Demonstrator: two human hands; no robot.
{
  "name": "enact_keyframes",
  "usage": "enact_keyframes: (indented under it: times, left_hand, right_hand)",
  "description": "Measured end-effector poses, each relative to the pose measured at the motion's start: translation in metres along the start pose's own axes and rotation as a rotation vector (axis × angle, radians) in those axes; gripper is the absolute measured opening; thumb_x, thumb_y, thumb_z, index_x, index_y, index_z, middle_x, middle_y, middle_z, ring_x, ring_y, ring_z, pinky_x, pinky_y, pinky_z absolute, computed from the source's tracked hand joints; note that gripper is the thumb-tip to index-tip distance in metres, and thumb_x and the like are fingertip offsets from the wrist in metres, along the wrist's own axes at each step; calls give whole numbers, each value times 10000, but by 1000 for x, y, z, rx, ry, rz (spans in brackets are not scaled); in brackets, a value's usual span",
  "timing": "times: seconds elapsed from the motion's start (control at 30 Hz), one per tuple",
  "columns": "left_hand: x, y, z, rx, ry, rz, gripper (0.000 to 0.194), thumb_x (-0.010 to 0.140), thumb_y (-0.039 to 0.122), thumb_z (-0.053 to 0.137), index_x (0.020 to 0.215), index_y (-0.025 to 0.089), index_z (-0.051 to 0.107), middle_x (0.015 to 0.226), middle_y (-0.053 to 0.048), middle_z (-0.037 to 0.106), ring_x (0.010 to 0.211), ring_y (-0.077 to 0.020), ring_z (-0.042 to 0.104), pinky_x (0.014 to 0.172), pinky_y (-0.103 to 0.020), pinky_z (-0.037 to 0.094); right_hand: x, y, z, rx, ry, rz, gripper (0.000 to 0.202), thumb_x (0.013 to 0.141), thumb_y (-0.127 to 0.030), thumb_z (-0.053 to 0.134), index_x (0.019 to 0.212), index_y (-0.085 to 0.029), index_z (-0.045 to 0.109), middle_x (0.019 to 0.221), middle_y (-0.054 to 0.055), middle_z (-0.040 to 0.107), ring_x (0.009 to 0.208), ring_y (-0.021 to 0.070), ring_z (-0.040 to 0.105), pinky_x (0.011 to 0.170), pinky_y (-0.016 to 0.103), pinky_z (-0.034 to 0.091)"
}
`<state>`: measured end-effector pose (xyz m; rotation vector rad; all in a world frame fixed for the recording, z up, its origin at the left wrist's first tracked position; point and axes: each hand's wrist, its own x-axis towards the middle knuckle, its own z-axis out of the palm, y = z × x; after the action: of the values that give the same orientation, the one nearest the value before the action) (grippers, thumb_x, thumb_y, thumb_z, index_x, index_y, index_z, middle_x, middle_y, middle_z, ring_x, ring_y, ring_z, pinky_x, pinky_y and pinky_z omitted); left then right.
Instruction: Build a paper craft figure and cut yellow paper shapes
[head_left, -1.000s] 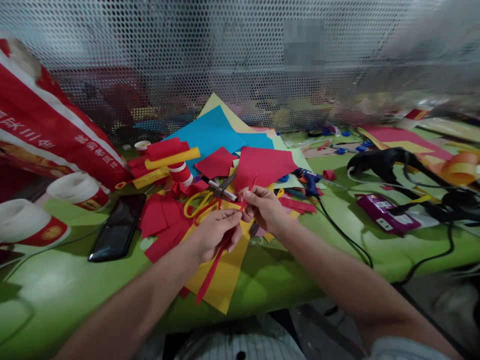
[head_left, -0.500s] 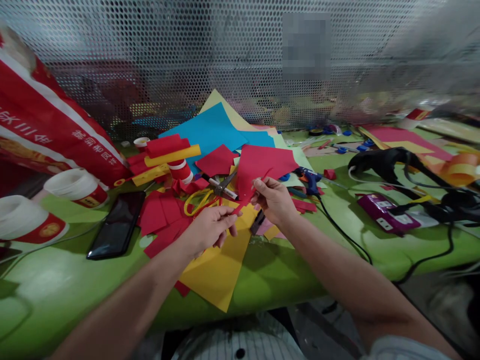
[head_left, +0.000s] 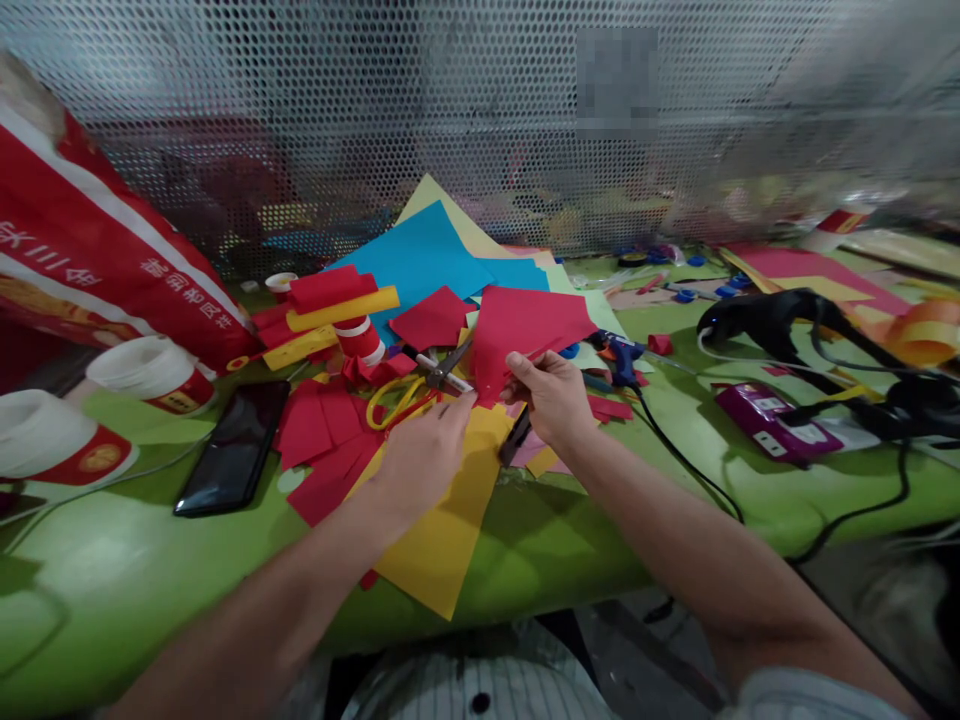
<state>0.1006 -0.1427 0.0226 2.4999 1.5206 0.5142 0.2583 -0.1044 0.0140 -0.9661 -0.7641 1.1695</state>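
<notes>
My right hand (head_left: 553, 398) is closed in a pinch on a thin red paper strip (head_left: 541, 352), which blends with the large red sheet (head_left: 529, 318) behind it. My left hand (head_left: 429, 445) is closed, back upward, with its fingertips at the sheet's lower corner; what they grip is hidden. Just beyond the left fingers lie a pair of scissors (head_left: 396, 398) with yellow handles and a white marker (head_left: 448, 377). A yellow sheet (head_left: 442, 550) lies under the left hand, with cut red pieces (head_left: 307, 425) to its left.
On the green table (head_left: 547, 560), a black phone (head_left: 232, 450) and paper cups (head_left: 150, 375) stand left, near a red bag (head_left: 112, 240). Blue sheets (head_left: 420, 255) lie behind. To the right are a blue glue gun (head_left: 622, 358), its cord and a purple power strip (head_left: 772, 420).
My left hand has moved forward and turned palm down, its fingertips now nearer the scissors and marker. My right hand has barely moved and keeps its pinch.
</notes>
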Motion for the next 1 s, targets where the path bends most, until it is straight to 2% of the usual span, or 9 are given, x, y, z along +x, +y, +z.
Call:
enact_keyframes:
  times: [0.1,0.2,0.27,0.37,0.43,0.5,0.67,0.87,1.0]
  left_hand:
    - [-1,-1,3,76,-49,66,538,837,112,355,1360,235,381,889,-88,622,720,-200,582,591,-253,378]
    - [1,-1,1,27,-58,48,569,811,78,360,1353,243,407,820,-67,604,700,-182,563,567,-233,365]
    - [3,0,-3,-160,-72,-10,525,817,98,373,1316,230,466,717,-35,572,626,-151,529,541,-221,359]
    - [5,-1,-11,-649,-218,-181,480,836,191,413,1312,199,470,570,33,474,434,-87,426,445,-204,329]
    - [6,-3,-16,-944,-302,-306,501,827,227,446,1326,179,447,544,59,445,348,-56,362,378,-194,292]
    - [6,-5,-18,-1111,-317,-380,520,807,232,487,1322,172,449,542,67,451,320,-40,350,344,-182,271]
    - [6,-8,-18,-1232,-315,-422,479,784,199,539,1261,177,501,517,71,488,312,-24,357,323,-152,260]
    - [7,-8,-19,-1378,-330,-439,257,758,211,567,1009,160,557,498,72,498,290,-13,298,303,-141,207]
    - [8,-7,-13,-1278,-329,-413,238,788,210,521,1021,165,534,512,65,508,297,-19,295,315,-148,200]
  right_hand:
    - [0,2,0,-20,8,1,467,449,-467,801,539,-199,429,358,-74,498,313,105,523,329,202,414]
    - [2,4,-1,-51,-2,20,469,472,-478,790,546,-202,418,340,-83,474,299,99,511,307,186,378]
    - [2,4,-3,-62,-55,64,454,488,-488,781,556,-199,437,351,-78,488,305,98,516,302,179,367]
    - [2,1,-5,-33,-183,135,412,525,-519,753,608,-184,527,390,-55,538,340,103,548,334,183,411]
    - [1,-2,-6,-8,-281,165,383,558,-506,742,676,-173,593,435,-35,585,388,111,584,387,195,466]
    - [0,-4,-7,5,-364,181,335,569,-438,762,717,-171,625,488,-26,621,437,114,612,436,204,505]
    - [0,-3,-7,32,-396,209,284,531,-329,802,696,-169,636,545,-24,652,481,105,632,458,189,526]
    - [0,-5,-7,77,-503,247,277,534,-278,797,742,-177,646,618,-15,682,538,124,660,499,217,551]
    - [-2,2,-6,100,-443,221,224,520,-206,785,685,-175,637,553,-31,663,462,100,623,469,197,534]
